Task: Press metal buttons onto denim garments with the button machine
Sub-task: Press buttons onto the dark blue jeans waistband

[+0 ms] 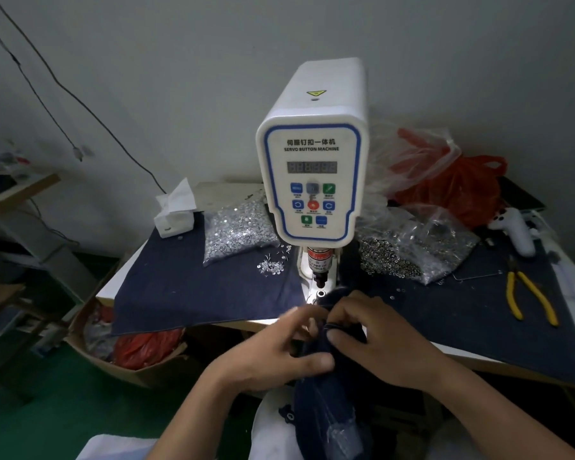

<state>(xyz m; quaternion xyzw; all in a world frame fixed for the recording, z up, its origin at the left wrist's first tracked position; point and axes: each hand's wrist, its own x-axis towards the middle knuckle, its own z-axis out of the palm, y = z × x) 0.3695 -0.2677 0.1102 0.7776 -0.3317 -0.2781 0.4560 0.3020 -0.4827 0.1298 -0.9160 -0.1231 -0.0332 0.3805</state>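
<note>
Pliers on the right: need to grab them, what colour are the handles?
Yellow handles on the pliers, clearest in the head view.

**Both hands pinched together at centre**

The left hand (276,346) reaches in from 7 o'clock, fingers curled, thumb extended toward 3 o'clock. The right hand (375,340) enters from 4 o'clock, palm down, fingertips bent inward, meeting the left hand's fingertips; both forearms are bare.

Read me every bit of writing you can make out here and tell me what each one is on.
"伺服钉扣一体机": front panel of the white button machine.
"SERVO BUTTON MACHINE": same panel, just below.
Digital display: digits unlit, no number readable.
Captions under the coloured keys: too small to read.
Red warning label on the press head: partly "CARE OF", "FINGER"; the rest is blurred.
Yellow triangle sticker on top: a symbol, no words.
</note>
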